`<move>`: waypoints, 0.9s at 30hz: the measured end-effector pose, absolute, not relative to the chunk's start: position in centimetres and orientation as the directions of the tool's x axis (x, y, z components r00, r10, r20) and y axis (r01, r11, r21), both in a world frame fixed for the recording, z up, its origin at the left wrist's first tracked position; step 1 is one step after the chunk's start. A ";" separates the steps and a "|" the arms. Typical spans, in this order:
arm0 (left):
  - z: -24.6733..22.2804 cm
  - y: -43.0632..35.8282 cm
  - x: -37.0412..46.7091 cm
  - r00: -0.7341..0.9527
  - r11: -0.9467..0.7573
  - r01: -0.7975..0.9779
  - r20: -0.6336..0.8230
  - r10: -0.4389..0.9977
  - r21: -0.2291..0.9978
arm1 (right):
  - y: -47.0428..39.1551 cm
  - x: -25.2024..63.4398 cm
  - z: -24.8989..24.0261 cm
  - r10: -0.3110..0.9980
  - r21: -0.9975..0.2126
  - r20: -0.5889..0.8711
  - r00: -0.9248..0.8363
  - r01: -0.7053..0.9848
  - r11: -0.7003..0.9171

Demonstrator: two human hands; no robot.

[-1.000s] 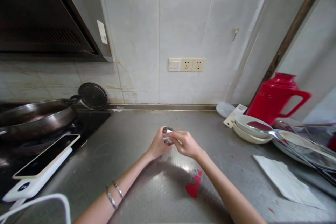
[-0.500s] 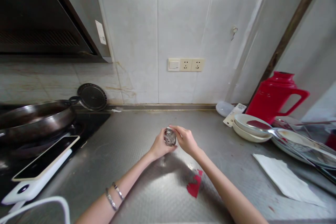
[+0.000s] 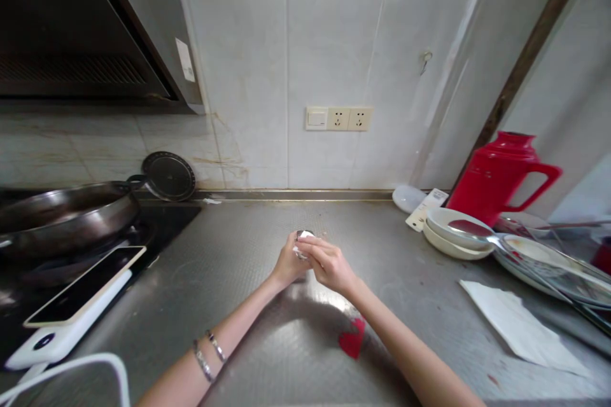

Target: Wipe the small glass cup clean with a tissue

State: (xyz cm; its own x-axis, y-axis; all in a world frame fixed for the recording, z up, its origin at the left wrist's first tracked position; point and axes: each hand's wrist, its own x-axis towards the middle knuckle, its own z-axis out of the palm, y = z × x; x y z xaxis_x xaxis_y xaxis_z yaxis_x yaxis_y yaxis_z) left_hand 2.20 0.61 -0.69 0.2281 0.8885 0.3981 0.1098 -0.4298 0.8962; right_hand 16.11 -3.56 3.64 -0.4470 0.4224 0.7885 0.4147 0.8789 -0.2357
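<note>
Steel counter (image 3: 238, 248): beyond the red scrap (image 3: 352, 340), left hand (image 3: 285, 265) grips a shiny piece (image 3: 301, 233), right hand (image 3: 333, 267) pinches white wad (image 3: 304, 237); light pressure suits.

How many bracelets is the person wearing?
2 that I can see, both on the left forearm: one bracelet nearer the left hand, the other bracelet nearer the elbow.

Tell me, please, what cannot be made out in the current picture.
In the head view:
Small object in the left hand: largely hidden by the right hand.
Pan: left end cut off by the picture's edge.
Label on the range hood: print too small to read.
</note>
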 end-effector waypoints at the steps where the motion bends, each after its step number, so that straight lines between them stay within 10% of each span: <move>1: -0.7 0.8 2.0 0.218 -0.436 0.103 0.407 0.887 0.894 | -3.8 15.9 3.6 0.415 -0.232 0.782 -0.464 0.401 0.886; 5: -0.1 1.3 1.3 0.194 -0.407 0.035 0.393 0.899 0.913 | -4.4 15.1 3.6 0.498 -0.353 0.748 -0.439 0.373 0.858; 12: 1.8 -0.2 2.1 0.219 -0.138 -0.024 0.140 0.966 0.990 | -3.2 16.0 3.9 0.676 -0.664 0.720 0.158 0.441 0.604; 27: 2.9 -1.5 3.0 0.288 -0.028 -0.054 0.042 0.957 0.998 | -2.3 16.2 2.3 0.498 -0.377 0.851 -0.166 0.466 0.800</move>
State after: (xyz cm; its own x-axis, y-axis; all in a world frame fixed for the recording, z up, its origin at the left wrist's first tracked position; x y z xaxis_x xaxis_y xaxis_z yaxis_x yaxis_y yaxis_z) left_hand 2.96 -1.52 2.88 0.2881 0.9567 0.0423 -0.0543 -0.0277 0.9981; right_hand 16.20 -2.31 2.27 -0.1658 0.4979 0.8513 0.4660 0.8003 -0.3773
